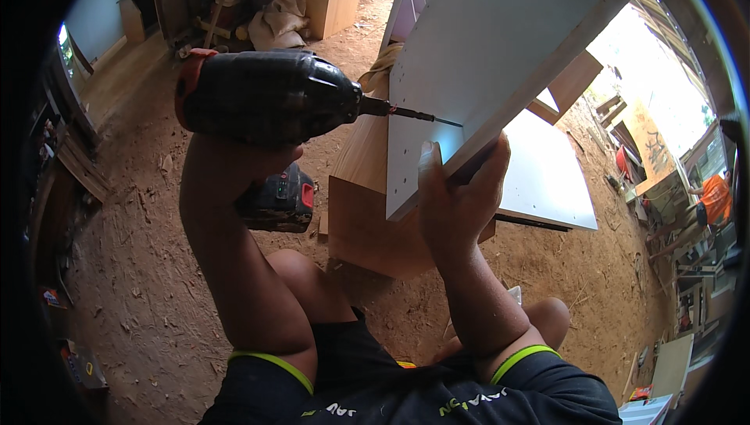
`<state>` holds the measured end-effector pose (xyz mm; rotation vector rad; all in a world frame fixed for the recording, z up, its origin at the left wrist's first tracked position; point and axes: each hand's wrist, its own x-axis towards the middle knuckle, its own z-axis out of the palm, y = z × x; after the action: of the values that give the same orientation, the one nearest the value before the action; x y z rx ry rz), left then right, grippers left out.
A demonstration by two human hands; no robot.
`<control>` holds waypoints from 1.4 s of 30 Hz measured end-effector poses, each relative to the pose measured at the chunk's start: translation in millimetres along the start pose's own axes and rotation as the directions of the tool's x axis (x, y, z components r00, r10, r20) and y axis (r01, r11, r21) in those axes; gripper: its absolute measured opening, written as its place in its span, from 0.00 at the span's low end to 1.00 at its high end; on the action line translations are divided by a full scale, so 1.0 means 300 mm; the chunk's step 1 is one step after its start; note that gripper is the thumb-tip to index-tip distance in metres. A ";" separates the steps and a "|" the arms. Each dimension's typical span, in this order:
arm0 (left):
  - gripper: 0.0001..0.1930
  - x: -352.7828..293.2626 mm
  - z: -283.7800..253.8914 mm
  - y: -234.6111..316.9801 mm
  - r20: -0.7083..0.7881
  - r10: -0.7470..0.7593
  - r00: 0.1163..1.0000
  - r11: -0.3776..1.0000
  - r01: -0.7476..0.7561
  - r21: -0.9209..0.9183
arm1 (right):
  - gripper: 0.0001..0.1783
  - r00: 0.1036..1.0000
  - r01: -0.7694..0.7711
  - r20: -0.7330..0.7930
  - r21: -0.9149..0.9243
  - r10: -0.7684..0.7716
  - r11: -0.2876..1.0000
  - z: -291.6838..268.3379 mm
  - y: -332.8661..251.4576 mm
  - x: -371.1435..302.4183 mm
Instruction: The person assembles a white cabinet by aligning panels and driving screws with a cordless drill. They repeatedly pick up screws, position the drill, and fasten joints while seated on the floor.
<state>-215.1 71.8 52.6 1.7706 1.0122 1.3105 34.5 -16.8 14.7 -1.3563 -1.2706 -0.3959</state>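
My left hand is wrapped round the grip of a black and red cordless drill, its battery hanging below. The long thin bit points right, its tip at the face of a white panel near the edge; whether it has entered the panel I cannot tell. A bluish light falls on the panel by the tip. My right hand grips the panel's near edge, thumb on the white face, the other fingers round the far side. Small dark holes or screw heads dot the panel's lower left part.
Under the panel stands a wood-coloured box. A flat white board lies to its right. Sacks are piled at the back left on the dirt floor. Far right, a person in orange is near some timber.
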 end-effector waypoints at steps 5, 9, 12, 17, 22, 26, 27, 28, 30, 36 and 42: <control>0.28 0.007 -0.001 -0.001 0.029 0.024 0.999 0.998 -0.023 -0.058 | 0.40 1.000 0.009 -0.006 -0.010 -0.009 1.000 0.000 -0.001 0.000; 0.28 0.012 -0.002 -0.005 0.055 0.090 0.994 0.996 -0.090 0.000 | 0.40 1.000 0.003 -0.014 -0.002 -0.003 1.000 0.002 0.000 -0.002; 0.28 0.007 0.000 -0.008 0.031 0.048 0.998 0.997 -0.046 -0.067 | 0.40 1.000 -0.004 -0.016 0.003 0.004 1.000 0.004 0.001 -0.002; 0.31 0.014 0.004 -0.006 0.038 -0.004 0.999 0.999 0.006 -0.049 | 0.40 1.000 -0.026 -0.012 0.013 0.026 1.000 0.004 0.000 -0.004; 0.35 0.030 0.010 -0.002 0.097 0.167 0.981 0.968 -0.144 -0.205 | 0.40 1.000 -0.024 -0.003 0.001 0.024 1.000 0.004 0.001 -0.005; 0.33 0.023 0.003 -0.009 0.100 0.121 0.988 0.975 -0.100 -0.199 | 0.40 0.999 -0.036 0.004 0.002 0.036 0.999 0.004 0.001 -0.004; 0.32 0.020 0.003 -0.012 0.089 0.105 0.990 0.980 -0.088 -0.180 | 0.40 0.999 -0.033 0.002 0.000 0.033 0.999 0.004 0.001 -0.004; 0.31 0.017 0.000 -0.014 0.073 0.069 0.995 0.989 -0.058 -0.137 | 0.40 1.000 -0.027 0.000 0.005 0.027 1.000 0.004 0.000 -0.004; 0.30 0.013 0.003 -0.017 0.028 0.061 0.998 0.994 -0.059 -0.088 | 0.40 1.000 -0.023 -0.007 -0.010 0.023 1.000 0.003 -0.002 -0.004; 0.28 -0.005 0.006 0.006 0.022 -0.017 1.000 0.994 0.019 -0.112 | 0.40 1.000 -0.019 -0.020 0.000 0.019 1.000 0.005 -0.008 -0.002; 0.26 -0.008 0.012 0.029 0.023 -0.059 0.998 0.988 0.061 -0.139 | 0.39 1.000 -0.020 -0.017 -0.013 0.019 1.000 0.006 -0.004 -0.001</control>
<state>-210.6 65.5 58.4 1.6320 0.9328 1.2933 32.5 -15.6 14.4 -1.3725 -1.2419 -0.4019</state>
